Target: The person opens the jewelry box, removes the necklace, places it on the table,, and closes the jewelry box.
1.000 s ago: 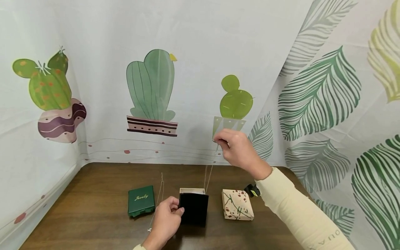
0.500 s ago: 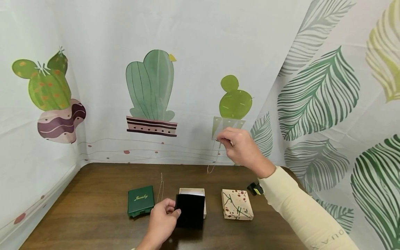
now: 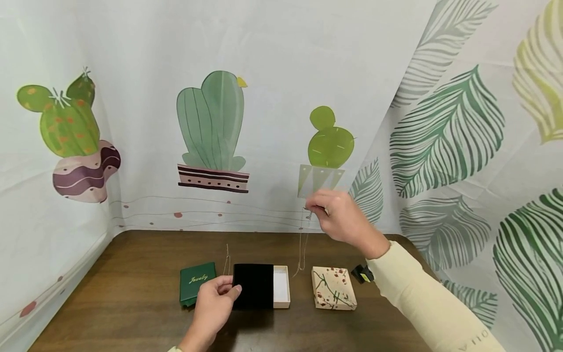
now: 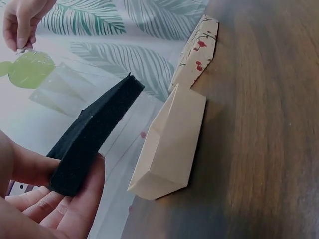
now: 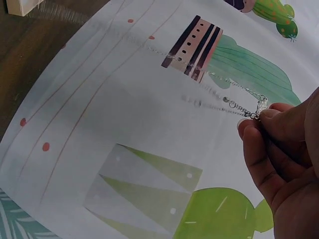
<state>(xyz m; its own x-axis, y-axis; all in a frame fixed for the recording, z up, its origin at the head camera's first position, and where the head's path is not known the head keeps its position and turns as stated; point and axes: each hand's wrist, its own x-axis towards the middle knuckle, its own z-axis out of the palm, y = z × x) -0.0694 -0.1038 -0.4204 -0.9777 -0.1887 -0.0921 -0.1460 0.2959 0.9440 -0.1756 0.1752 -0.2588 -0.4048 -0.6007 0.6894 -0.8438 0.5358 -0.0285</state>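
Note:
My left hand pinches a black padded insert by its left edge, thumb on one face. In the left wrist view the insert is a thick slab held tilted above the table. Partly behind it in the head view stands an open cream box base with a white inside. My right hand is raised, pinching a thin silver necklace near its clasp. The chain hangs down between the box base and a flower-patterned box lid. In the right wrist view the necklace is blurred along its far part.
A green jewelry box lies on the brown table, left of the insert. Another thin chain lies beside it, partly hidden by my left hand. A small black object sits near my right sleeve. Printed cloth encloses the table.
My left hand has moved the insert left and raised it, uncovering the right part of the box base. The necklace has come away from the insert; my right hand has lowered slightly with it.

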